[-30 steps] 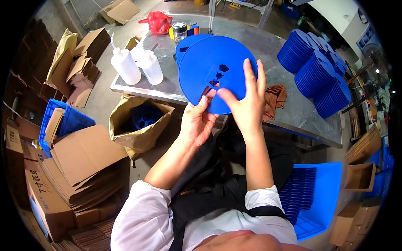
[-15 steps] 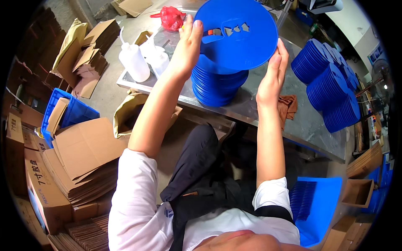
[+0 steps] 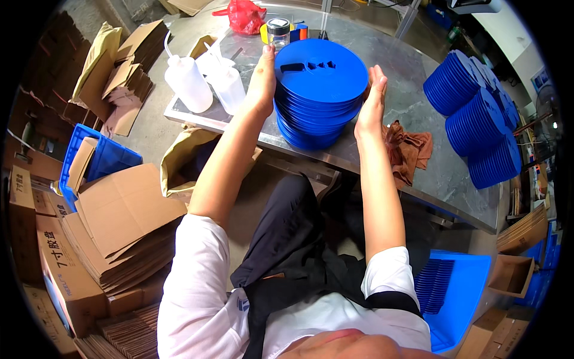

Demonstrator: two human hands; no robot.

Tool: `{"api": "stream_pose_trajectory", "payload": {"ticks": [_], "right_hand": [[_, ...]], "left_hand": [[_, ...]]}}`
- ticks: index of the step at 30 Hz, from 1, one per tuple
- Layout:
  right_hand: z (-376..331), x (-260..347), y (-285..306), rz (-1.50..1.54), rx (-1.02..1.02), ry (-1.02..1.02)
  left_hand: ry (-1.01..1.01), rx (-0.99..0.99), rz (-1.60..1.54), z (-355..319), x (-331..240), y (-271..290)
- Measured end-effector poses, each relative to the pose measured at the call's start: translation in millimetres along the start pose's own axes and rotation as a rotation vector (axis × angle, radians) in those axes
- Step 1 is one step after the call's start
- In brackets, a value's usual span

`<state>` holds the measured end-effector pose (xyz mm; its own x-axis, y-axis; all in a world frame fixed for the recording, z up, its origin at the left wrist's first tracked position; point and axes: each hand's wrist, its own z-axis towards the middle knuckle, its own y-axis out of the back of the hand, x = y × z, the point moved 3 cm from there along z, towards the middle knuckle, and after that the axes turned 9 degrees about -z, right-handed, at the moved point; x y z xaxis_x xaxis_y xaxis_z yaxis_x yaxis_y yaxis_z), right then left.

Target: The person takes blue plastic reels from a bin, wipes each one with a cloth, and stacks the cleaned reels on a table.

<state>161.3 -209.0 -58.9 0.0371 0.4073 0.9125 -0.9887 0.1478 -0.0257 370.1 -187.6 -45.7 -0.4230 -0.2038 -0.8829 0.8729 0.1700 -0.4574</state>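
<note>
A stack of round blue plastic reels [image 3: 323, 72] stands on the metal table in front of me, its layers slightly uneven. The top reel has a slot and several small cut-outs near its middle. My left hand [image 3: 262, 81] is upright along the stack's left side, fingers stretched out, against or very near the rims. On the other side my right hand [image 3: 372, 102] is held flat with straight fingers, close to the right rims; contact there is hard to tell. Neither hand is closed around a reel. Beside my right wrist lies a crumpled brown cloth [image 3: 409, 149].
White squeeze bottles [image 3: 190, 87], a clear jar with a dark lid [image 3: 278, 31] and a red plastic bag [image 3: 245, 17] stand around the stack on the table [image 3: 412, 75]. More blue reel stacks [image 3: 475, 122] are at right. Flattened cardboard [image 3: 128, 209] lies left; a blue bin [image 3: 460, 299] is lower right.
The reel that was raised and tilted between my hands is down, level on the stack. Both hands have lowered, the right one moving left, and the jar behind has come into view.
</note>
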Motion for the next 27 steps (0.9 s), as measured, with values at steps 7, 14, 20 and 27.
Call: {"api": "stream_pose_trajectory", "payload": {"ticks": [7, 14, 20, 27], "right_hand": [[0.1, -9.1, -12.4, 0.12, -0.067, 0.027], [-3.4, -14.4, -5.5, 0.208, -0.173, -0.035], [-9.7, -11.5, -19.5, 0.203, 0.014, 0.026], [-8.4, -19.5, -14.2, 0.211, -0.002, 0.003]], "left_hand": [[-0.088, -0.087, -0.144, 9.9, 17.5, 0.2], [-0.081, -0.092, -0.062, -0.4, 11.1, -0.3], [0.033, -0.089, -0.204, -9.8, 35.0, 11.3], [-0.015, 0.001, -0.176, -3.9, 32.7, 14.0]]}}
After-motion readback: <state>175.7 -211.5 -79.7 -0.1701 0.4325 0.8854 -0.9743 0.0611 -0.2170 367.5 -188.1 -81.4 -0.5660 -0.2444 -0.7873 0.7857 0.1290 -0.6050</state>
